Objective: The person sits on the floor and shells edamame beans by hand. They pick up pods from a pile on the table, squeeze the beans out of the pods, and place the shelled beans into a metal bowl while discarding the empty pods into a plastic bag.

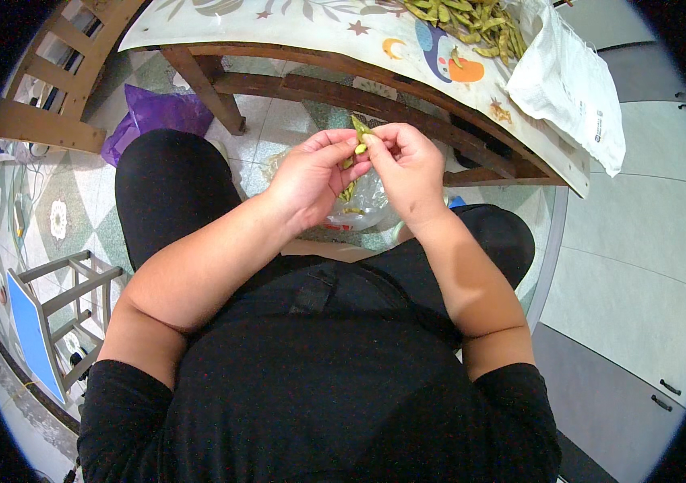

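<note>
Between my two hands, above my lap, is a green edamame pod with its tip pointing up and away from me. A pale green bean shows at its near end, by my fingertips. My left hand is closed, thumb and fingers pinching the pod from the left. My right hand grips it from the right, with the thumb pressed against it. Below the hands, a clear plastic bag sits between my knees with some green pods or shells in it, partly hidden by my hands.
Ahead stands a wooden table with a printed cover. On its far right lies a pile of edamame pods beside a white sack. A purple bag and a blue-topped stool are at left. Grey cabinets line the right.
</note>
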Demonstrator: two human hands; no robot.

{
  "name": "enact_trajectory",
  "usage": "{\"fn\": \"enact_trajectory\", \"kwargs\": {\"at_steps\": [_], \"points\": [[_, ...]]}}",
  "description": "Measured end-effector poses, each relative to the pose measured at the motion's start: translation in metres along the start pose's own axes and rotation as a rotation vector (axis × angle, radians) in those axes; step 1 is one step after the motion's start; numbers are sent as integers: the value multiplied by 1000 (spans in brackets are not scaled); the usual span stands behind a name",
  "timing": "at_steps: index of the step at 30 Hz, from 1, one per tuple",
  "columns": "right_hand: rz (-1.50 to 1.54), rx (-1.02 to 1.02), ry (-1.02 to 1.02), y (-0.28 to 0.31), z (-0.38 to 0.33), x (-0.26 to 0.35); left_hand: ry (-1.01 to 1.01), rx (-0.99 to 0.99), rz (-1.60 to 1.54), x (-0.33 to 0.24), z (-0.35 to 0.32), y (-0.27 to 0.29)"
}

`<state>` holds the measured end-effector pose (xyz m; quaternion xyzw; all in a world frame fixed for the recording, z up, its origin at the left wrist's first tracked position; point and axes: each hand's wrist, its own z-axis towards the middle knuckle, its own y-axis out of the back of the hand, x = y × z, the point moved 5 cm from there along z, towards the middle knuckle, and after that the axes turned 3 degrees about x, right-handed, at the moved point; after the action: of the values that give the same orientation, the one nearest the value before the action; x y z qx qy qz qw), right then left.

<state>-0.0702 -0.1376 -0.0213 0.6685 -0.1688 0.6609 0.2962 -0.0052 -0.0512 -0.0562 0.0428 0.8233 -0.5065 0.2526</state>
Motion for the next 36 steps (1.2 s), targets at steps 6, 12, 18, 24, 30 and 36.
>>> {"fn": "enact_trajectory", "kwargs": {"at_steps": [6, 12, 18, 24, 30, 36], "points": [[103, 40, -124, -1, 0, 0, 65, 28, -77, 3, 4, 6], [-59, -2, -71, 14, 4, -2, 32, -119, 30, -7, 3, 13], [-106, -72, 152, 19, 5, 18, 49, -174, 81, -12, 1, 9], [-665, -115, 478, 22, 50, 90, 156, -123, 29, -2, 9, 18], [-1162, -93, 753, 4, 128, 107, 211, -96, 79, -1, 13, 22], [-1516, 153, 756, -25, 152, 98, 224, -90, 164, -4, 13, 20]]}}
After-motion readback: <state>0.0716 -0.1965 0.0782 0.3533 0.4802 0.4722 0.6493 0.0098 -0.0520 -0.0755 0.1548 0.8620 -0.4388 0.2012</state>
